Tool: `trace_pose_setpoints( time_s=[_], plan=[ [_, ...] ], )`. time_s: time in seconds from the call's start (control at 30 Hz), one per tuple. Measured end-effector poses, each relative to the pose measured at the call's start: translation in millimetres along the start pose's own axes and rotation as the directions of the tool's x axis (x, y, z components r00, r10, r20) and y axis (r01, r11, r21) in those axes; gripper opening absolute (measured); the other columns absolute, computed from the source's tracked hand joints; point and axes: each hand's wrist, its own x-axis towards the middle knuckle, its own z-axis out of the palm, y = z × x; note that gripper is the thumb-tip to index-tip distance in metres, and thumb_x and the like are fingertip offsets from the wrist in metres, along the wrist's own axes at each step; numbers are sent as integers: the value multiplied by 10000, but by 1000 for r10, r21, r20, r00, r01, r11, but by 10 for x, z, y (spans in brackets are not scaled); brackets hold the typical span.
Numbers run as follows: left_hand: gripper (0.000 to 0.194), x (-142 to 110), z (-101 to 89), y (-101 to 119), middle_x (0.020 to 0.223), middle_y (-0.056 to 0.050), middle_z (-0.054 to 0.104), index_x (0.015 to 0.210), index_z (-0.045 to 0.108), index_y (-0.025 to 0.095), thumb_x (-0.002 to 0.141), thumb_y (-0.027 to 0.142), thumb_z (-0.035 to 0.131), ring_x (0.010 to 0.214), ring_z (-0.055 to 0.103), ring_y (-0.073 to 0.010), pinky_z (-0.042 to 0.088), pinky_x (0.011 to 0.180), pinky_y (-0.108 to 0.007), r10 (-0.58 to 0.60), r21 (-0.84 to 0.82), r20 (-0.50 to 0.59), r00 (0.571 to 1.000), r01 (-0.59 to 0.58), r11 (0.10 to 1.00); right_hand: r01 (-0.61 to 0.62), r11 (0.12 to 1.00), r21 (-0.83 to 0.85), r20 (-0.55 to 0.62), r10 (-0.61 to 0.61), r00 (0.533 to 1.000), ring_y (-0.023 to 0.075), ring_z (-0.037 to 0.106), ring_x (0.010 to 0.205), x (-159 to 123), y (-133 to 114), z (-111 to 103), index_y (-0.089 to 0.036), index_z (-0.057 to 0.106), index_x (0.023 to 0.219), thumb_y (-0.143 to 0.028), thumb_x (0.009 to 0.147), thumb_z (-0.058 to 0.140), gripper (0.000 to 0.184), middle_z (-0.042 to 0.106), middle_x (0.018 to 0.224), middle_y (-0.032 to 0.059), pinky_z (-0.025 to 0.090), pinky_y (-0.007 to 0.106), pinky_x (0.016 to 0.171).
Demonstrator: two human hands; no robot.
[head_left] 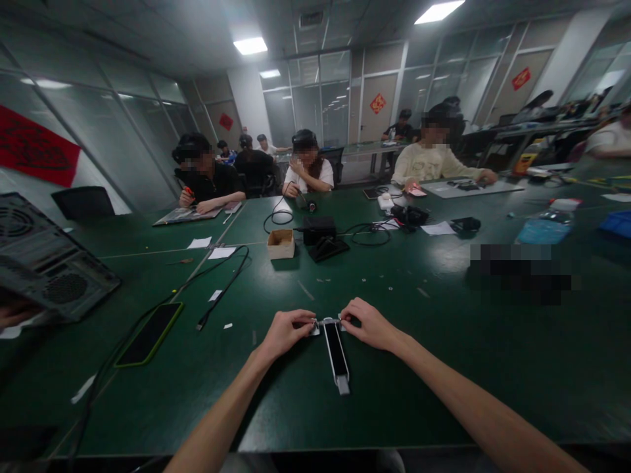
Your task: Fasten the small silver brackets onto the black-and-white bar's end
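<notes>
In the head view, a narrow black device with a silver frame point(336, 351) lies on the green table point(419, 394), its long side running toward me. A grey tab point(343, 385) sticks out of its near end. Across its far end runs a small metal crosspiece with a flat plate at each side. My left hand point(290, 332) is closed in a pinch on the left small silver plate point(314, 327). My right hand point(367, 325) pinches the right small silver plate point(342, 322), which its fingers partly cover. What exact kind of device it is, I cannot make out.
A phone with a green edge point(150, 335) and a black cable point(224, 289) lie to the left, near a computer case point(59, 276). Ahead stand an open box point(280, 246) and a black box point(318, 230). A water bottle point(549, 223) is rightward. Several people sit beyond.
</notes>
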Motion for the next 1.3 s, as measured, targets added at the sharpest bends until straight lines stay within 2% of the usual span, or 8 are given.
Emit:
trace_pose_setpoints(
  time_s=[0.2, 0.43, 0.67, 0.87, 1.1, 1.3],
  plan=[
    [221, 3, 20, 17, 880, -47, 751, 983, 685, 150, 779, 218, 636, 778, 703, -172, 549, 753, -267, 10, 41, -33, 999, -9, 999, -7, 1000, -10, 5, 7, 1000, 168, 512, 781, 9, -31, -15, -171, 617, 859, -199, 848, 550, 74, 590, 834, 41, 440, 312, 691],
    [116, -4, 35, 39, 810, -3, 743, 853, 725, 193, 789, 239, 640, 706, 671, -153, 512, 696, -241, 59, 136, -45, 997, -52, 989, -25, 1000, -4, 17, 25, 1000, 166, 519, 786, -6, -10, -4, -175, 616, 876, -229, 863, 539, 95, 588, 863, 43, 448, 306, 680],
    [120, -14, 90, 10, 814, 7, 739, 887, 713, 206, 809, 225, 624, 690, 667, -145, 514, 688, -235, 90, 183, -64, 994, -77, 980, 18, 1000, 2, 2, -18, 1000, 164, 520, 791, -4, -4, -4, -172, 612, 880, -207, 864, 536, 85, 584, 865, 46, 453, 307, 690],
    [170, -10, 146, -50, 893, -4, 745, 970, 680, 209, 817, 200, 609, 765, 692, -157, 537, 722, -257, 103, 174, -73, 992, -89, 981, 33, 999, 42, 9, -33, 999, 166, 527, 794, -3, 25, -5, -169, 605, 890, -228, 875, 522, 103, 584, 863, 51, 460, 311, 689],
    [143, -2, 183, -83, 876, 5, 746, 947, 676, 219, 830, 190, 599, 785, 701, -161, 541, 740, -258, 106, 162, -81, 991, -92, 983, 55, 998, 30, -3, -55, 998, 159, 518, 784, -13, 39, 8, -166, 595, 884, -179, 857, 545, 59, 580, 861, 46, 449, 303, 690],
    [145, 32, 199, -153, 889, 3, 744, 944, 665, 221, 801, 216, 640, 795, 698, -176, 535, 765, -280, 78, 165, -138, 987, -55, 985, 75, 997, 7, -15, -74, 997, 164, 521, 782, -3, 37, 22, -164, 595, 880, -201, 871, 531, 74, 579, 827, 43, 443, 309, 696]
  ],
)
